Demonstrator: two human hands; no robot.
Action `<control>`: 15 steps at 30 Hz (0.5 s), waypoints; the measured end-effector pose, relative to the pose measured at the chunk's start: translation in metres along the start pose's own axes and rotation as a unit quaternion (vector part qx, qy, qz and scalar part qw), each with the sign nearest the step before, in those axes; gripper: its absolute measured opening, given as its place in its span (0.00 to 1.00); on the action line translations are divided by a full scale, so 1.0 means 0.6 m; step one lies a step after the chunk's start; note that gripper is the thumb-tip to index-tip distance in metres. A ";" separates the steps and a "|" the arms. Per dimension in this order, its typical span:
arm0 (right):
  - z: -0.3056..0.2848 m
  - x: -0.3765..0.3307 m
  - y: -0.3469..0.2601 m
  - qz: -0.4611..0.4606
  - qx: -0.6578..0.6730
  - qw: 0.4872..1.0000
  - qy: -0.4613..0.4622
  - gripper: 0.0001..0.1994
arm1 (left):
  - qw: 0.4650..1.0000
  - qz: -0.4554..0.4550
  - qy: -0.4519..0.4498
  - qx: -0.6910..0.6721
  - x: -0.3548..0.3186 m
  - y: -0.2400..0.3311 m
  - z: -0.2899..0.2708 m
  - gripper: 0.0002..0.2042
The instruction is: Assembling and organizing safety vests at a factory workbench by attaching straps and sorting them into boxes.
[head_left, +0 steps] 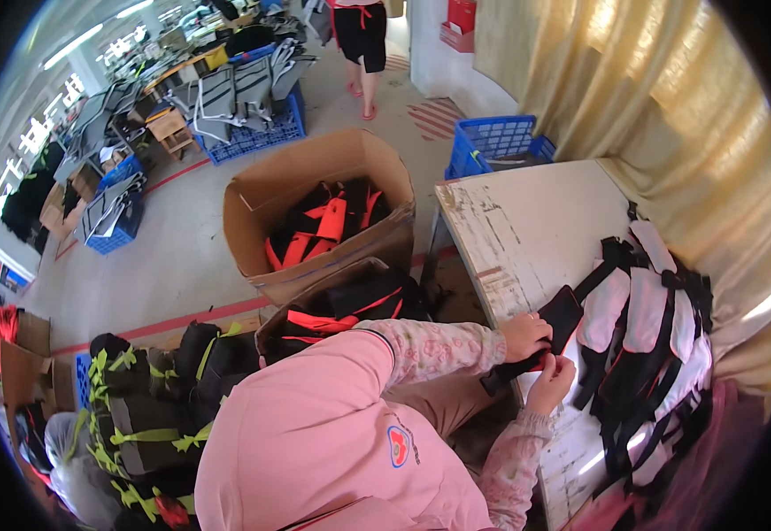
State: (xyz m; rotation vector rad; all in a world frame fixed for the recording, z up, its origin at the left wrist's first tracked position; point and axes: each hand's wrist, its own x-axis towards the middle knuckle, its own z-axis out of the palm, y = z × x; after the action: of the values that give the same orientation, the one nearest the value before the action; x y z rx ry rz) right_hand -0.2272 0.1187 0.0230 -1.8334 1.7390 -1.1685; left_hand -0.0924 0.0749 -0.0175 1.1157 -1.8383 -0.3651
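Both hands at the front edge of the bench (527, 221), close together. Left hand (527, 336) curled shut over the upper side of a black strap piece (552, 326), knuckles up. Right hand (552, 379) just below, fingers pinched on the lower end of the same black strap piece, thumb side up. Sleeves pink with a fine floral print, torso in plain pink filling the lower middle of the view.

Black strap piece lying at the bench's front edge, slanting from the hands up toward the bench's middle, its far end flat and dark, just beside a stack of padded white and black parts (647, 336). Stack spread over the right half of the bench, black webbing straps crossing the white pads, reaching toward the right edge. Far left corner of the bench bare, white paint scuffed and worn.

Beyond the bench, on the floor: an open cardboard box (315, 173) with black and orange pieces inside, a second cardboard box (315, 296) nearer with similar contents, touching the first. Black bundles tied with yellow-green tape (146, 416) at lower left. Blue plastic crate (496, 142) behind the bench's far corner, beside a yellowish curtain (633, 80). Another person (361, 44) standing far off at top, only legs and dark shorts in view.
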 end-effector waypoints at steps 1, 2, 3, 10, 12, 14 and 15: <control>0.012 -0.002 -0.020 -0.032 0.006 0.999 0.026 0.07 | 1.000 -0.012 0.013 0.001 0.003 0.000 -0.012 0.06; 0.016 -0.005 -0.038 -0.059 0.011 0.996 0.061 0.08 | 1.000 -0.017 0.021 0.000 0.008 0.005 -0.018 0.06; 0.017 -0.003 -0.036 -0.062 0.013 0.996 0.059 0.08 | 1.000 -0.017 0.023 0.002 0.010 0.010 -0.022 0.06; 0.033 0.020 0.036 0.098 0.132 0.985 0.055 0.07 | 1.000 -0.019 0.001 -0.010 -0.002 0.031 -0.031 0.08; 0.041 0.021 0.049 0.083 0.173 0.975 0.111 0.08 | 1.000 -0.012 0.000 -0.002 -0.008 0.036 -0.028 0.08; 0.046 0.025 0.048 0.075 0.193 0.972 0.115 0.08 | 1.000 -0.001 0.016 -0.027 -0.013 0.032 -0.028 0.08; 0.046 0.027 0.041 0.066 0.211 0.968 0.118 0.08 | 0.998 0.008 0.033 -0.053 -0.015 0.030 -0.028 0.08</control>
State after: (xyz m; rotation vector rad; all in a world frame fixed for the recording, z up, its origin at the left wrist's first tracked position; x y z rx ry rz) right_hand -0.2240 0.0911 -0.0066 -1.3530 1.5456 -1.6070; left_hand -0.0867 0.0956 -0.0019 1.0273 -1.7482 -0.4073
